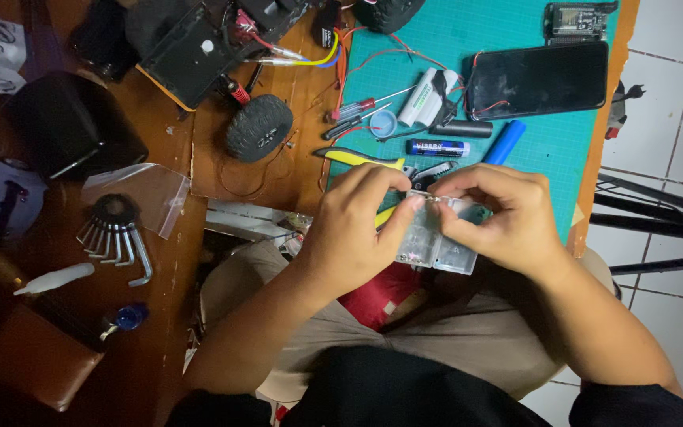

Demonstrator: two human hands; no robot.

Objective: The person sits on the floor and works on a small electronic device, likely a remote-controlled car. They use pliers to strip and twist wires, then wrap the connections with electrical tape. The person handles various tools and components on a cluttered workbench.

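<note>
Nearest the camera, above the person's lap, both hands meet on one clear plastic compartment box (436,245), which sits just short of the near edge of the green cutting mat (547,150) on the brown wooden counter (160,348). The box's long axis runs roughly near to far, tilted slightly, so its near end hangs toward the lap and its far end points at the mat. The left hand (349,229) has its grip clamped on the box's left side, thumb pressed against the wall; the right hand (499,217) has its fingertips pinched together at the box's far top edge, on something too small to tell. Both hands touch the box, neither nearer than the other. Just beyond the box, at the mat's near edge, lies one pair of yellow-handled pliers (361,158), partly hidden by the hands. Farther onto the mat lie three cylindrical battery cells: one dark blue (436,147), one plain blue (504,142) and one black (464,128). Beside them are two small screwdrivers (357,111), one red-handled and one dark. Farther still on the mat rests one black smartphone (539,79), screen dark. Left of the mat stands one black rubber wheel (258,126), and well left of that one ring of metal hex keys (116,233).
</note>
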